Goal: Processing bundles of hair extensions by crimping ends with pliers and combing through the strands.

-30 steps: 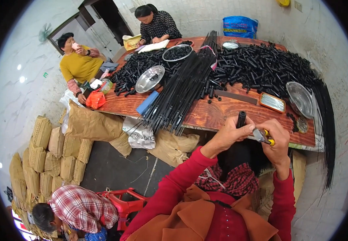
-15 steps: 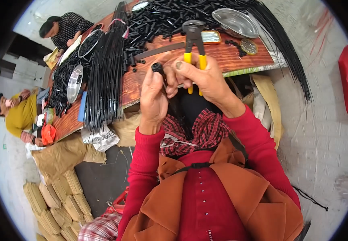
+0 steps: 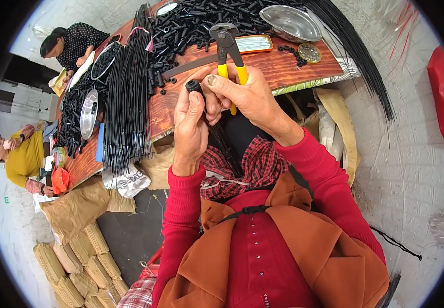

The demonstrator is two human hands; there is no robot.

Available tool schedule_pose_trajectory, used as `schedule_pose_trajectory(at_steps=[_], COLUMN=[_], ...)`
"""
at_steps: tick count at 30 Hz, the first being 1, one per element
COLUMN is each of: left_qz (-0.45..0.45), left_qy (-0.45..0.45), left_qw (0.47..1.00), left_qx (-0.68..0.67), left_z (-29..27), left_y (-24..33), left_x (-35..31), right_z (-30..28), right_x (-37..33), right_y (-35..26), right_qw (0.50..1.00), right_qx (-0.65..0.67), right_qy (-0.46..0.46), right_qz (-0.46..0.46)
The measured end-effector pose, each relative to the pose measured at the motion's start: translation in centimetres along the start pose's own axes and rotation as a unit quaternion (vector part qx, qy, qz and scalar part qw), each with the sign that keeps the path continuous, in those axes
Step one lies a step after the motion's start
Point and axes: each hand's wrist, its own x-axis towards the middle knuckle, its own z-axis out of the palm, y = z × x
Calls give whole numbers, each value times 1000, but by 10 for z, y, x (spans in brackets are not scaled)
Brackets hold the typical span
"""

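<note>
The left hand point(image 3: 190, 128) clamped one black tube point(image 3: 193, 86) and the right hand point(image 3: 252, 97) gripped yellow-handled pliers point(image 3: 225, 40) just beside it, the tube seemingly unfinished, while beyond both hands loose black pieces point(image 3: 193, 23) lay heaped on the bench point(image 3: 161, 113), whether done or waiting unclear.

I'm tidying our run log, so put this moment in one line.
left hand: holding black tubular part | right hand: holding yellow-handled pliers | wooden table: loose black parts, metal bowl
</note>
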Motion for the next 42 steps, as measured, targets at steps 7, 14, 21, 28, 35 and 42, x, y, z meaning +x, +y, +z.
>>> schedule_pose_trajectory(at_steps=[7,14,21,28,35,42], left_qz=[-1,2,15,5,5,-42], left_qy=[7,5,-6,-3,4,-13], left_qw=[1000,1000,1000,1000,999,997], left_qx=[11,15,8,22,45,-66], left_z=[5,1,2,0,-3,-13], left_y=[2,0,-2,-2,-1,-5], left_x=[1,0,0,1,0,1], right_z=[1,6,8,7,3,-6], right_x=[1,-3,-1,1,10,19], right_y=[-4,-7,-9,-3,1,-4], right_qw=[1000,999,998,997,959,994], right_qx=[-8,5,-53,-66,-257,-55], right_qy=[11,9,38,42,70,-62], right_qz=[19,35,18,-29,-100,68])
